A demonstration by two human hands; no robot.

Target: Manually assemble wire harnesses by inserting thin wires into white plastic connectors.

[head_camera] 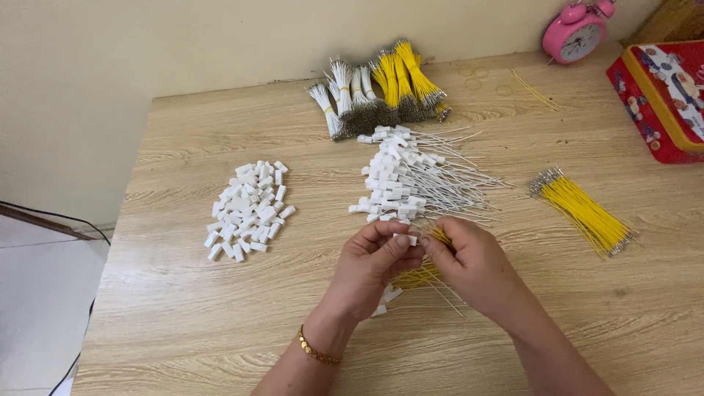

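A small white plastic connector housing [405,238] sits pinched between the fingertips of the left hand [374,265], near the middle of the scene, just above the tabletop [183,323]. The right hand [469,264] is closed on thin yellow wires [440,235] right beside that housing, and more yellow strands [414,279] trail below both hands. A gold chain bracelet [317,350] circles the left wrist.

The tabletop is pale wood-grain laminate, pushed against a plain cream wall [220,44] at the far side. To the left lies a loose heap of white plastic housings [248,209]. Just beyond the hands spreads a pile of white housings already fitted with thin white wires [411,180]. Farther back stand banded bundles of white and yellow wires [378,88] with metal terminals. To the right rests a bunch of yellow wires with crimped ends [583,211]. At the far right corner are a pink twin-bell alarm clock [576,31] and a red printed tin box [664,92]. Past the tabletop's left edge, a pale floor [37,293] shows, though little can be made out there.
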